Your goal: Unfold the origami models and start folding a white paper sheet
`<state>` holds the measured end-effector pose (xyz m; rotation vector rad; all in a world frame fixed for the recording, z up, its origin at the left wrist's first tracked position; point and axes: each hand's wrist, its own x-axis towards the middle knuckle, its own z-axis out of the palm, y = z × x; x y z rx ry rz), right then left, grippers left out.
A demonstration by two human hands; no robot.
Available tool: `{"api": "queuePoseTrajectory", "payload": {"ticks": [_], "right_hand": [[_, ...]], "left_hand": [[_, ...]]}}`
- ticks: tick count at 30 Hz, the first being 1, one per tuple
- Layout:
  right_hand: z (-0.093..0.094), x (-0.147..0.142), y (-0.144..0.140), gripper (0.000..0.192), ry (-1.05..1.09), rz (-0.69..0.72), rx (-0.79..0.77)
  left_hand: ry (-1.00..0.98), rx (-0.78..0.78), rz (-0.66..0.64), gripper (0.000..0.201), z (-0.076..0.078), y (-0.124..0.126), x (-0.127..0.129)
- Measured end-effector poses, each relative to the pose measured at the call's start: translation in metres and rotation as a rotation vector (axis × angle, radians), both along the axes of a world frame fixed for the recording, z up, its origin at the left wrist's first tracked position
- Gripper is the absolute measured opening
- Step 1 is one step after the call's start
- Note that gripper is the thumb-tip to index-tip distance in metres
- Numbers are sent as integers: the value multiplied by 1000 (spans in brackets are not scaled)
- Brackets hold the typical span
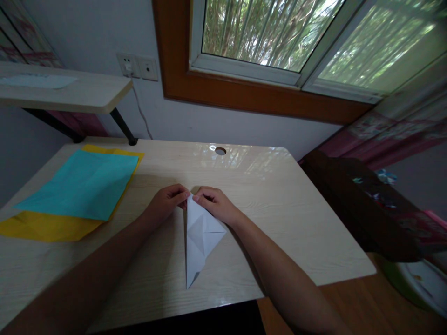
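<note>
counter (279, 223) | blue sheet (84, 184) on yellow sheet (45, 228), 9 o'clock | folded white paper (199, 237) centred, long axis 12–6, tip toward 6, no writing | top pinched by left hand (164, 202) and right hand (216, 204), fingers closed

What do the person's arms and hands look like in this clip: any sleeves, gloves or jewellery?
Both forearms are bare right up to the bottom edge of the picture, so no sleeves show. The left hand and the right hand wear no gloves, and no rings, watch or bracelet are visible in this dim light.
</note>
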<state>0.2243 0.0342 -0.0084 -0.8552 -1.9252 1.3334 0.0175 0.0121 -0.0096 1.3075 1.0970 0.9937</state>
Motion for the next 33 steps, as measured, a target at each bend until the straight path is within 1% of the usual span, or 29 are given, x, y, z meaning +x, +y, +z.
{"api": "queuePoseTrajectory", "payload": {"ticks": [6,12,17,23,27,33], "right_hand": [[-1,3,0,30,33,-2,-60],[-3,3,1,28,52,-49,-131],[-1,3,0,26,59,-75,-117],[-2,3,0,25,68,-99,-73],[-2,3,1,25,68,-90,-64],[0,3,0,26,45,-80,-53]], "left_hand": [[-52,-26,56,26,-2,0,-1],[-91,-37,117,25,-4,3,-1],[-84,-54,54,27,-1,3,-1],[15,-47,-42,29,2,1,-2],[46,-63,-25,29,3,1,-2],[1,-57,1,28,7,1,0]]}}
